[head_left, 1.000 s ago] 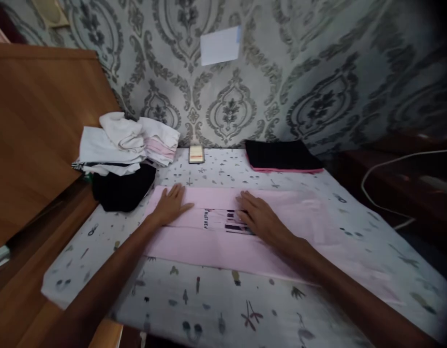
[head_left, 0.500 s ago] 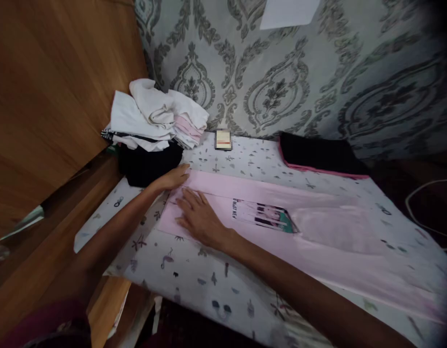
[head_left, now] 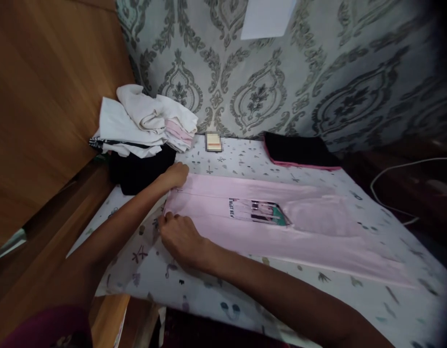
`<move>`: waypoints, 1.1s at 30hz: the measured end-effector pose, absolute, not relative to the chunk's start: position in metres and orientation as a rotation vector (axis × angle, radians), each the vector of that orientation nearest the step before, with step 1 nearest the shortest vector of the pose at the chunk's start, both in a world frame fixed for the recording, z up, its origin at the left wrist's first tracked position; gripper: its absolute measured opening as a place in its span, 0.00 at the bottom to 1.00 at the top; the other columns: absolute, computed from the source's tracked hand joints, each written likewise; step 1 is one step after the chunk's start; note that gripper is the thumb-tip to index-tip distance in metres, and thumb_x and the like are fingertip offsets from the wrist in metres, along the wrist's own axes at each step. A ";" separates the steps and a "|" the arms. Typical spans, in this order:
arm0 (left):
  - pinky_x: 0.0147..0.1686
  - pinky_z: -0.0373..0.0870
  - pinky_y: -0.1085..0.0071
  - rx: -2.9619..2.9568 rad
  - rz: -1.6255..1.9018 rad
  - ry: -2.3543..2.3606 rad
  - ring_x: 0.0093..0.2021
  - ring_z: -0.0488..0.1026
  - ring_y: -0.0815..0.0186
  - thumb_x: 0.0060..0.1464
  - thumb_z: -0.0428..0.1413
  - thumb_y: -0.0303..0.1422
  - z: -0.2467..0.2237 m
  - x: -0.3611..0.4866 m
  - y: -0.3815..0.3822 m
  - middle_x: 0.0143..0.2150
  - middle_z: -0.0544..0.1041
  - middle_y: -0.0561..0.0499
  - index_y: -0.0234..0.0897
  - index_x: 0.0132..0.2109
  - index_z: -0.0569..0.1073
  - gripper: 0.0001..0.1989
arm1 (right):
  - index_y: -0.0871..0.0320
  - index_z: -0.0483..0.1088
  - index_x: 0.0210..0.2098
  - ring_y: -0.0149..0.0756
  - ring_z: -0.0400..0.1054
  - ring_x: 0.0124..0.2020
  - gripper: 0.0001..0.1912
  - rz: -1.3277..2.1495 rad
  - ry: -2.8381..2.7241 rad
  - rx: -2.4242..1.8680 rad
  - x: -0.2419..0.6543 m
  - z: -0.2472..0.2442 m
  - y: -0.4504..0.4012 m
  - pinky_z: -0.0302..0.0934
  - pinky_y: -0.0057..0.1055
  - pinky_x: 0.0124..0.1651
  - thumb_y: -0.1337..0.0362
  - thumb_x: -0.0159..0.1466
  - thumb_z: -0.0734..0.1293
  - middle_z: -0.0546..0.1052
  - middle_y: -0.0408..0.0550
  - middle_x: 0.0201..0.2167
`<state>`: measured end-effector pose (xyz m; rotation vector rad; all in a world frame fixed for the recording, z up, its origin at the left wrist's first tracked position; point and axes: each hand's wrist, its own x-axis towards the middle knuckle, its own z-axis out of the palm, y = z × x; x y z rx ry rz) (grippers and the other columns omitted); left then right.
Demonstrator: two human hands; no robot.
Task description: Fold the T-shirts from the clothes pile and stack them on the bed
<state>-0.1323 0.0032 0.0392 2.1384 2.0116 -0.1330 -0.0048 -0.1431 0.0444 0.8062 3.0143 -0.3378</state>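
A pale pink shirt (head_left: 223, 233) lies flat and lengthwise on the patterned sheet, its sides folded inward over a printed picture (head_left: 260, 211). At its left end, my left hand (head_left: 176, 175) closes on the far corner with the fingers curled. Closer to me, my right hand (head_left: 180, 238) pinches the near corner of the same end. The fingertips of both hands are partly hidden by the knuckles. Toward the right, the shirt spreads wider, with a paler raised patch of cloth in its middle.
Folded white and pink clothes (head_left: 132, 123) are piled on black cloth (head_left: 143, 169) beside the wooden panel (head_left: 45, 96). A small blurred card-like object (head_left: 213, 141) lies by the patterned wall. Black folded cloth with pink edging (head_left: 301, 151) is at the back right, near a white cable (head_left: 394, 166).
My right hand has moved from lying flat on the shirt to gripping its near left corner. My left fingers have curled onto the far corner. The view has shifted slightly right.
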 end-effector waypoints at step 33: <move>0.26 0.66 0.72 1.449 0.204 1.365 0.31 0.77 0.63 0.39 0.68 0.48 0.064 0.046 0.057 0.32 0.80 0.44 0.33 0.34 0.76 0.23 | 0.63 0.70 0.41 0.32 0.76 0.28 0.11 -2.995 1.463 1.749 0.235 0.027 -0.141 0.69 0.24 0.28 0.71 0.58 0.65 0.79 0.47 0.29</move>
